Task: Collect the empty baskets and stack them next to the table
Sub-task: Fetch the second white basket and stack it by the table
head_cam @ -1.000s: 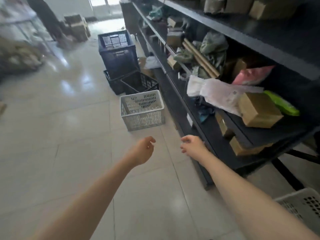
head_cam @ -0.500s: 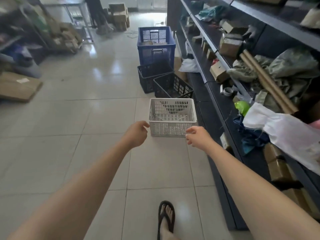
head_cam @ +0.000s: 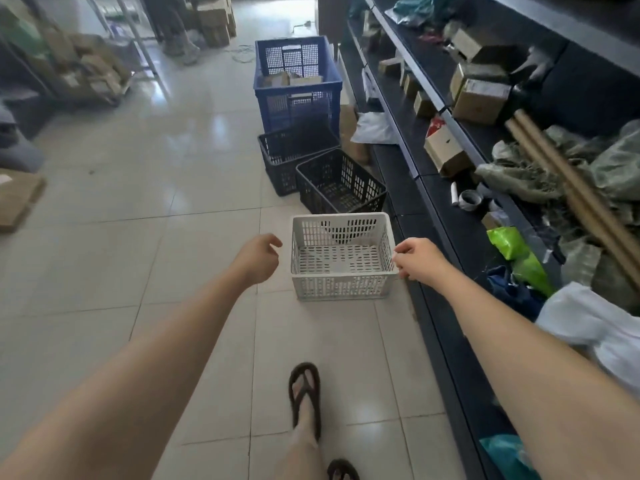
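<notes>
The person has walked right up to the white basket point(head_cam: 341, 258), which half a second ago sat beyond their reach; now both arms bracket it, so the first pick-up looks about to start. The right hand point(head_cam: 420, 262) has its fingertips at the basket's right rim, loosely curled, touching or nearly so, not yet closed on it. The left hand point(head_cam: 258, 258) hangs just left of the rim, half-curled and holding nothing. Two black baskets point(head_cam: 323, 171) and a blue crate point(head_cam: 298, 83) wait farther along the floor beside the shelving point(head_cam: 436, 188).

Bare, sleeveless arms; dark flip-flops point(head_cam: 304, 396) on feet.
</notes>
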A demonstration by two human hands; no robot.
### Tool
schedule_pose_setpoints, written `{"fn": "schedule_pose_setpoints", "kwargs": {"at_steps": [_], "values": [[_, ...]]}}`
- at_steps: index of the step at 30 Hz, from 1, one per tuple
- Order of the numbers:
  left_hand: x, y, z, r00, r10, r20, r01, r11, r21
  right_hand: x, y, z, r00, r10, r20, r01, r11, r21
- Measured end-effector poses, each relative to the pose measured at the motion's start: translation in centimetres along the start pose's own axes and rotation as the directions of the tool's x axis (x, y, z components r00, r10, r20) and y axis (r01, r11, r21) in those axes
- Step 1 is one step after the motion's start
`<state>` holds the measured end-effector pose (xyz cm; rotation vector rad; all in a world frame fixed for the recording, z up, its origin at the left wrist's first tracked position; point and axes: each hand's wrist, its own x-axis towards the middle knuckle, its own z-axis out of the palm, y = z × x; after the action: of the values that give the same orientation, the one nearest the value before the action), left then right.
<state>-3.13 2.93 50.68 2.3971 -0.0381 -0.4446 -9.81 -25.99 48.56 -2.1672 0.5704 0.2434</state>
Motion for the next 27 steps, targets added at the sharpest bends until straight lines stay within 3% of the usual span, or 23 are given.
{"fn": "schedule_pose_setpoints", "kwargs": {"at_steps": [12, 19, 23, 27], "values": [[24.1, 3.7, -2.0, 0.994, -0.062, 0.086, 0.062, 0.998, 0.009, 19.9, -3.0, -3.8, 0.993, 0.112, -0.033, -0.114, 0.992, -0.063], [34.0, 4.2, 3.2, 0.968, -0.2, 0.148, 0.205, 0.979, -0.017, 31.8, 0.6, -3.4, 0.971, 0.226, 0.072, -0.222, 0.973, -0.054], [38.5, 1.3, 7.0, 0.925, -0.357, 0.13, 0.367, 0.928, -0.065, 38.5, 4.3, -2.2, 0.944, 0.289, 0.162, -0.277, 0.957, -0.091], [42.2, -2.6, 12.1, 0.885, -0.449, 0.125, 0.452, 0.892, 0.004, 44.3, 9.2, 0.6, 0.903, 0.361, 0.234, -0.332, 0.931, -0.152]]}}
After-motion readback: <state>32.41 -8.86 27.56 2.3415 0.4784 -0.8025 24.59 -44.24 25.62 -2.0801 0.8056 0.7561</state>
